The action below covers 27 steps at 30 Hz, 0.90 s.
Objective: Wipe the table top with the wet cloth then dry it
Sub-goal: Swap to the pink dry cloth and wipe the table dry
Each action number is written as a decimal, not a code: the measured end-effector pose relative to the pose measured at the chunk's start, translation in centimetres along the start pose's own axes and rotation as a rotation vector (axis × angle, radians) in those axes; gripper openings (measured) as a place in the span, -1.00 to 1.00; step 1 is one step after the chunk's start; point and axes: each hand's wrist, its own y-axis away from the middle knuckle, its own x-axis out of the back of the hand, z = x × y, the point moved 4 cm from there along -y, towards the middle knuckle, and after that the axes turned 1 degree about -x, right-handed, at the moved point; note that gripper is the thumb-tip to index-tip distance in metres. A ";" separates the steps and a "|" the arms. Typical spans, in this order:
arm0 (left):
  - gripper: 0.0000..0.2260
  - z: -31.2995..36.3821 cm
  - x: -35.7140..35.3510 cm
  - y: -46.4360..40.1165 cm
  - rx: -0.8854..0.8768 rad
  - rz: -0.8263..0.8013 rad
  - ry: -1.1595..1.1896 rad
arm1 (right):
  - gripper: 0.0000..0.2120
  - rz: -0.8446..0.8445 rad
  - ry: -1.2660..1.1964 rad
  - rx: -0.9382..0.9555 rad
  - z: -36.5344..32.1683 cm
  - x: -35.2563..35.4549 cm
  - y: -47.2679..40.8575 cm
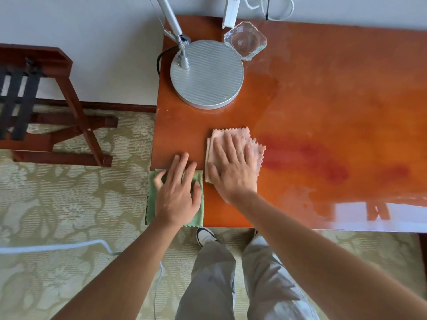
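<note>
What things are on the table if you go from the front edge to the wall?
Green cloth under the left hand → pink cloth under the right hand → lamp base → glass dish.

Bright, even daylight; white glare streaks the table top [323, 116] at lower right. Edges bow from wide-angle distortion; focus is slightly soft.

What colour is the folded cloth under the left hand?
Green folded cloth, seen in the head view.
</note>
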 end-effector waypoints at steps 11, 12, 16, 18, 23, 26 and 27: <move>-0.49 1.9 0.9 -1.6 -0.128 0.057 0.037 | -0.40 0.122 -0.046 0.010 3.1 -1.7 9.3; -0.47 2.6 1.1 -2.4 -0.150 0.055 0.048 | -0.40 0.116 -0.036 -0.026 4.5 -1.5 9.8; -0.52 5.0 0.8 -5.8 -0.210 0.001 0.046 | -0.37 0.086 -0.002 -0.116 9.3 -0.7 11.6; -0.53 5.2 0.1 -6.5 -0.185 -0.041 0.049 | -0.36 0.077 0.034 -0.112 9.9 -0.6 11.5; -0.51 4.6 -1.4 -6.3 -0.193 -0.058 0.028 | -0.35 0.102 0.048 -0.126 9.5 -0.5 8.5; -0.51 4.5 -1.5 -6.3 -0.207 -0.038 0.056 | -0.33 0.089 0.036 -0.120 10.1 0.5 4.4; -0.51 4.5 -1.5 -6.3 -0.207 -0.029 0.062 | -0.33 0.077 0.041 -0.116 10.4 1.1 2.6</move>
